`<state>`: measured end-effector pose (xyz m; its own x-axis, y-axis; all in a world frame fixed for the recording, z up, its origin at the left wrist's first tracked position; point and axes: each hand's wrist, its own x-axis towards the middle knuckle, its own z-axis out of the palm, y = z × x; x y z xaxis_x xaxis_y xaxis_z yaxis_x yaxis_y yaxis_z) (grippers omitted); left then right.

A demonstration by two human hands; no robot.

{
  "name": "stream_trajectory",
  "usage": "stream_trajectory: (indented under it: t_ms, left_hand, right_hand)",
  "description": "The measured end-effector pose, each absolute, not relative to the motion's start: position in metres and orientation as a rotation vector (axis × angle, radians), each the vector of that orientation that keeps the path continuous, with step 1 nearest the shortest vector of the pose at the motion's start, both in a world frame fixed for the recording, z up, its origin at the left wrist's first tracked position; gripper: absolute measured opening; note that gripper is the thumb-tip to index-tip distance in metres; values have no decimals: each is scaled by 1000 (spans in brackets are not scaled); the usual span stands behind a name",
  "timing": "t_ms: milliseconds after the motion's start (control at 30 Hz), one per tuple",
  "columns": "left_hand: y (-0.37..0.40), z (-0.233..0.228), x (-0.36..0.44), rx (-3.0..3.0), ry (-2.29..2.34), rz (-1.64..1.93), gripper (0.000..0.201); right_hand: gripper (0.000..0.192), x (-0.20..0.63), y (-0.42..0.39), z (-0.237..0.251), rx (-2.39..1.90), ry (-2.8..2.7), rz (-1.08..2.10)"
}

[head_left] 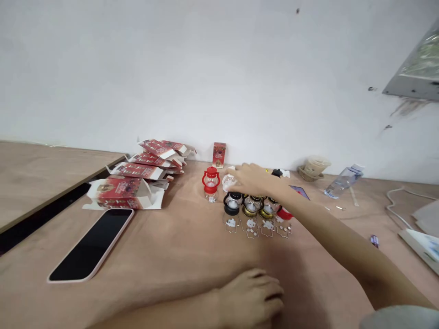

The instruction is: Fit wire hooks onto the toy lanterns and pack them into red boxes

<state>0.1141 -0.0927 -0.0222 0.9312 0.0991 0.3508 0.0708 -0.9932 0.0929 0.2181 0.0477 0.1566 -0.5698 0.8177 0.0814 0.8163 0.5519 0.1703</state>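
Note:
My right hand [252, 177] reaches to the back of the group of small lanterns, its fingers closed on a white lantern [227, 182]. A red lantern [210, 181] stands upright just left of it. In front are a black lantern [232, 204] and two black-and-gold lanterns [252, 206]. My forearm partly covers another red piece [284, 213]. Bent wire handles [252, 235], white tags [232, 223] and small round discs [251, 230] lie before the row. My left hand [252, 297] rests on the table near me with its fingers curled in, apart from the lanterns.
Open red printed boxes [128, 192] are piled at the left, with a phone [92, 244] before them. One closed red box [218, 154] stands against the wall. At the right are a cup in a holder [313, 168], a water bottle [345, 180] and a white cable [394, 208].

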Motion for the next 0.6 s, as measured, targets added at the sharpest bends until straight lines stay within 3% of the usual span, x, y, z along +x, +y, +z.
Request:
stream_trajectory:
  t_ms: [67, 167, 400, 500, 600]
  left_hand:
    - [-87, -7, 97, 3002, 218, 482, 21]
    - [-72, 2, 74, 2953, 480, 546, 19]
    - [-52, 4, 48, 2757, 887, 678, 21]
    - [-51, 7, 46, 2590, 988, 786, 22]
    - [-49, 5, 45, 2322, 1096, 1013, 40]
  right_hand:
    - [49, 222, 32, 145, 1419, 2630, 276]
    - [38, 225, 32, 131, 1367, 2599, 242]
    - [31, 236, 32, 135, 1569, 2927, 168]
    - [34, 234, 17, 126, 1752, 3277, -312]
    - [37, 220, -5, 95, 1935, 3301, -1114]
